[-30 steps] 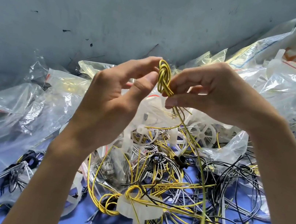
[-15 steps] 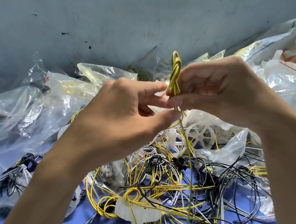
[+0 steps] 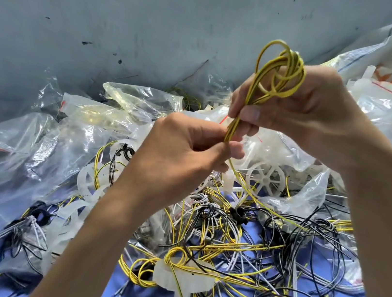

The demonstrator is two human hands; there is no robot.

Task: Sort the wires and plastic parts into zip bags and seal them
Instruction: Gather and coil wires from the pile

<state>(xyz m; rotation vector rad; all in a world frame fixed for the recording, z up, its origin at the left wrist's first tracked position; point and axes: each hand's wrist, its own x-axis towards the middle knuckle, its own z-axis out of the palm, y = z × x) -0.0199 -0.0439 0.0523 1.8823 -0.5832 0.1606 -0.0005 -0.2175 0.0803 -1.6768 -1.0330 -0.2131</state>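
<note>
Here, fingers of the right hand (image 3: 317, 115) pinch a looped yellow wire coil (image 3: 281, 72) raised above the tangled wire pile (image 3: 226, 244); those of the left hand (image 3: 183, 156) pinch its tail below. Best wind it snugly, loops clamped

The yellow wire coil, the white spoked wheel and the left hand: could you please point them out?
yellow wire coil (image 3: 298, 62), head view, looped strands
white spoked wheel (image 3: 267, 181), head view, hub
left hand (image 3: 184, 154), head view, back of hand
</note>
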